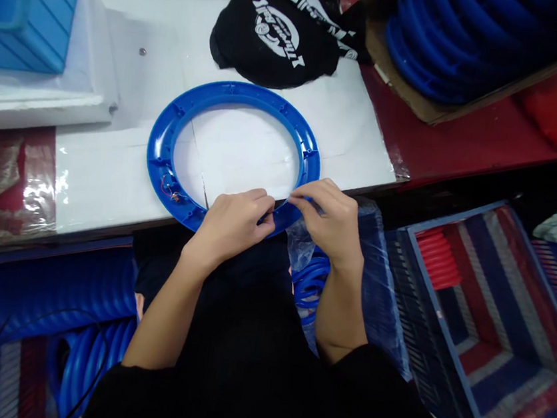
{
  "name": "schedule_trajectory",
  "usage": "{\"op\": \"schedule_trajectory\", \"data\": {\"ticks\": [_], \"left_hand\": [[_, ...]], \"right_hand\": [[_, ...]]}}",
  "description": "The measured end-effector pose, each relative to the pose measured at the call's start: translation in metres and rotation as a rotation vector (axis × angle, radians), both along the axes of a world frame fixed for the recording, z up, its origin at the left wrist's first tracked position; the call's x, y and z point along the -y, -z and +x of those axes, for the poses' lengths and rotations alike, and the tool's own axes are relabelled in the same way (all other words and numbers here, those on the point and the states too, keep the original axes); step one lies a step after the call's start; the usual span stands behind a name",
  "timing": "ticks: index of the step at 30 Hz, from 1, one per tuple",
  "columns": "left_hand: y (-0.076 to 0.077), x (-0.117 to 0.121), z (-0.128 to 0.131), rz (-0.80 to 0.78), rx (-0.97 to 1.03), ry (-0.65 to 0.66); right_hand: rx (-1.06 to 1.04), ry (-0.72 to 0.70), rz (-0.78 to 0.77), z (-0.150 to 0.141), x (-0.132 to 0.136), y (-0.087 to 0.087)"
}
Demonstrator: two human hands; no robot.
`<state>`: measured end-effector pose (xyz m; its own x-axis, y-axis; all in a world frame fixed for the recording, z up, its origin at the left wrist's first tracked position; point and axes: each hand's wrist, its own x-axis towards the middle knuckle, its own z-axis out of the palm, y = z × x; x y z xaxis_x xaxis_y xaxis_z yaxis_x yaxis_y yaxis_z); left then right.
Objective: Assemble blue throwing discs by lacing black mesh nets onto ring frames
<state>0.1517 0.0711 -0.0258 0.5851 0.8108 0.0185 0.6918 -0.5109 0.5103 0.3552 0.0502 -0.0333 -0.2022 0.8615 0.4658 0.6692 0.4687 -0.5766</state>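
Note:
A blue plastic ring (241, 91) lies on the white table covering, its hollow side with small posts facing up. Both hands work at its near edge. My left hand (237, 221) is closed over the near rim, and a thin pointed metal tool (204, 190), like tweezers, sticks out from under it. With thumb and forefinger pinched together, my right hand (330, 218) meets the rim just to the right; what lies between its fingertips is too small to name. In the ring's left part sits a small electronic part with thin wires (173, 194).
Black printed fabric (273, 34) lies behind the ring. A blue bin (49, 15) rests on white foam (89, 103) at left. A cardboard box (423, 113) of blue rings (442, 46) stands back right. Below right is a crate with striped lining (501, 328). The table's front edge runs under my forearms.

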Motion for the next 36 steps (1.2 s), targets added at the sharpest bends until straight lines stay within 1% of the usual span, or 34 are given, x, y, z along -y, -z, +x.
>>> {"op": "schedule_trajectory", "data": {"ticks": [4, 8, 11, 14, 16, 18, 20, 23, 25, 28, 31, 34, 36], "left_hand": [[0.000, -0.002, -0.002, -0.012, 0.003, 0.044], [0.000, -0.005, -0.006, -0.007, 0.011, 0.069], [0.001, -0.008, -0.008, -0.009, 0.034, 0.079], [0.000, -0.010, -0.010, -0.025, 0.056, 0.098], [-0.001, -0.011, -0.009, -0.025, 0.052, 0.108], [-0.001, -0.011, -0.007, -0.018, 0.036, 0.106], [-0.001, -0.011, -0.007, -0.012, 0.018, 0.097], [-0.003, -0.009, -0.007, -0.003, -0.006, 0.078], [-0.007, -0.008, -0.006, -0.004, -0.024, 0.071], [-0.015, -0.004, 0.003, 0.000, -0.068, 0.062], [-0.019, 0.000, 0.017, 0.041, -0.171, 0.027], [-0.017, 0.003, 0.021, 0.036, -0.209, 0.013], [-0.013, 0.004, 0.014, 0.001, -0.160, 0.000]], "right_hand": [[-0.035, 0.016, -0.037, 0.006, -0.005, 0.002], [0.025, 0.003, -0.027, 0.008, -0.006, 0.003], [0.081, 0.035, 0.037, 0.005, -0.003, 0.006], [0.123, 0.081, 0.116, 0.001, 0.002, 0.013], [0.140, 0.110, 0.136, -0.002, 0.005, 0.018], [0.139, 0.128, 0.109, -0.004, 0.007, 0.020], [0.129, 0.134, 0.045, -0.005, 0.009, 0.018], [0.153, 0.150, -0.057, -0.006, 0.009, 0.012], [0.189, 0.170, -0.110, -0.007, 0.008, 0.007], [0.210, 0.198, -0.153, -0.010, 0.010, 0.003], [0.205, 0.205, -0.186, -0.015, 0.014, 0.003], [0.163, 0.204, -0.216, -0.017, 0.018, 0.001], [0.099, 0.149, -0.258, -0.014, 0.019, -0.003]]}}
